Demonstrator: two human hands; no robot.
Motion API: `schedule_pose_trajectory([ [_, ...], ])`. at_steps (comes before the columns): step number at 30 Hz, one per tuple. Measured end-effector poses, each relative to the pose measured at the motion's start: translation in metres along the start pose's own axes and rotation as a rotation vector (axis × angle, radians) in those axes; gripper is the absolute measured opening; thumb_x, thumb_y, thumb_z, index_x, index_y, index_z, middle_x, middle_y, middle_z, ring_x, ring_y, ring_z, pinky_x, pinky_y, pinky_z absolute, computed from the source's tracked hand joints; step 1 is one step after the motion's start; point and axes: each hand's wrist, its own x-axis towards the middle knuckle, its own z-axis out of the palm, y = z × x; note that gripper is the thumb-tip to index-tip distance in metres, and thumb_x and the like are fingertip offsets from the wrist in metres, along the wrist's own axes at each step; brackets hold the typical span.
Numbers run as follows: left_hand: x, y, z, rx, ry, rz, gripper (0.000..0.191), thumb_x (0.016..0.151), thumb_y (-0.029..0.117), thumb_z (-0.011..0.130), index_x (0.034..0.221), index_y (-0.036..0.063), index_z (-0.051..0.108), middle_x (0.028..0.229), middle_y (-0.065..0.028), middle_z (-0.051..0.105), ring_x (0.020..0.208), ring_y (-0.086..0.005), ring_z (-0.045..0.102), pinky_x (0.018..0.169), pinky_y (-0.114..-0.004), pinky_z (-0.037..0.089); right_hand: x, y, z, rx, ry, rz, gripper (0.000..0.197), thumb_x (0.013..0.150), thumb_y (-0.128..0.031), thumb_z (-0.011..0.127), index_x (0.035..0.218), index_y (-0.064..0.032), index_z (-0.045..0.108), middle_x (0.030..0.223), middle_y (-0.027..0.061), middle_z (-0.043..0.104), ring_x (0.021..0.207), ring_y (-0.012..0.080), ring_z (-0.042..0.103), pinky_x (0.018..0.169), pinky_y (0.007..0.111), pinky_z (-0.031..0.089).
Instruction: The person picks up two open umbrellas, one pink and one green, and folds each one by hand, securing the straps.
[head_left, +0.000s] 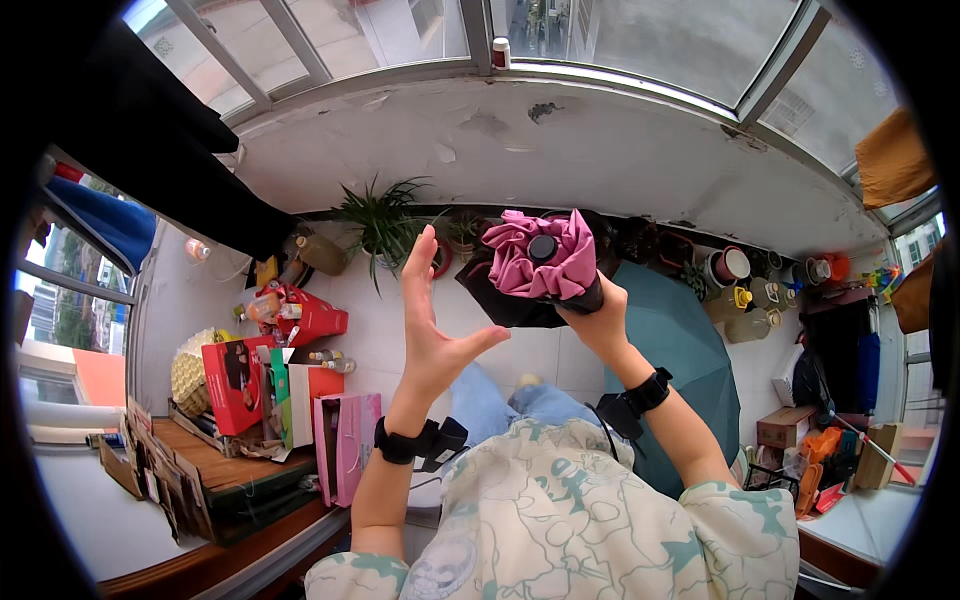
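Note:
My right hand (604, 315) grips a folded umbrella (517, 259) with bunched pink fabric and a round black end piece at its centre. The fingers wrap its dark side and are mostly hidden behind it. A black, fabric-like shape (499, 300) shows below and left of the pink folds; I cannot tell whether it belongs to this umbrella. To the left, my left hand (435, 315) is raised with thumb and fingers spread, apart from the umbrella and holding nothing. An opened teal umbrella (675, 360) rests on the floor to the right, partly behind my right forearm.
Potted plants (382, 217) line the wall ahead. Several liquid-filled plastic jugs (750, 319) stand at right. On the left are a red bag (319, 319), boxes (236, 386) and a pink box (349, 442). Black cloth (172, 150) hangs at upper left.

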Motion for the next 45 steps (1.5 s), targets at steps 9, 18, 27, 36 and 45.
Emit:
schedule_pose_trajectory([
  [9, 0.029, 0.065, 0.006, 0.183, -0.088, 0.363, 0.108, 0.049, 0.042, 0.082, 0.135, 0.0068, 0.026, 0.136, -0.0180, 0.032, 0.126, -0.0299, 0.032, 0.102, -0.047, 0.016, -0.001, -0.026, 0.027, 0.618, -0.173, 0.152, 0.052, 0.068, -0.019, 0.072, 0.113, -0.0029, 0.051, 0.111, 0.0105, 0.055, 0.100, 0.0210, 0.055, 0.086, 0.032, 0.043],
  [18, 0.001, 0.042, 0.044, -0.234, 0.024, 0.247, 0.060, 0.057, 0.031, 0.080, 0.097, 0.0075, 0.042, 0.096, -0.0104, 0.046, 0.088, -0.0247, 0.042, 0.083, -0.035, 0.032, -0.010, -0.028, 0.042, 0.175, -0.219, -0.213, 0.035, 0.075, -0.016, 0.064, 0.108, -0.0098, 0.054, 0.107, 0.0042, 0.053, 0.099, 0.0178, 0.050, 0.085, 0.031, 0.041],
  [27, 0.031, 0.034, 0.032, 0.230, -0.198, 0.289, 0.088, 0.055, 0.034, 0.079, 0.126, 0.0096, 0.033, 0.126, -0.0126, 0.040, 0.116, -0.0296, 0.038, 0.100, -0.047, 0.021, -0.003, -0.020, 0.040, 0.362, -0.112, -0.057, 0.040, 0.071, -0.010, 0.069, 0.108, -0.0069, 0.053, 0.111, 0.0053, 0.054, 0.102, 0.0176, 0.051, 0.087, 0.031, 0.041],
  [36, 0.060, -0.036, -0.026, 0.596, -0.395, 0.074, 0.042, 0.061, 0.022, 0.076, 0.095, 0.0043, 0.058, 0.085, -0.0125, 0.058, 0.079, -0.0284, 0.054, 0.070, -0.034, 0.043, 0.053, -0.003, -0.005, 0.452, -0.367, 0.251, 0.066, 0.059, -0.008, 0.078, 0.116, -0.0012, 0.046, 0.110, 0.0087, 0.055, 0.101, 0.0181, 0.052, 0.089, 0.031, 0.041],
  [45, 0.063, -0.017, -0.049, -0.066, -0.521, -0.257, 0.093, 0.063, 0.064, 0.064, 0.131, 0.0088, 0.035, 0.133, -0.0060, 0.039, 0.123, -0.0212, 0.035, 0.099, -0.038, 0.026, 0.067, 0.010, -0.048, 0.603, -0.682, 0.231, 0.068, 0.056, -0.007, 0.079, 0.118, -0.0033, 0.051, 0.118, 0.0084, 0.052, 0.109, 0.0196, 0.047, 0.096, 0.030, 0.034],
])
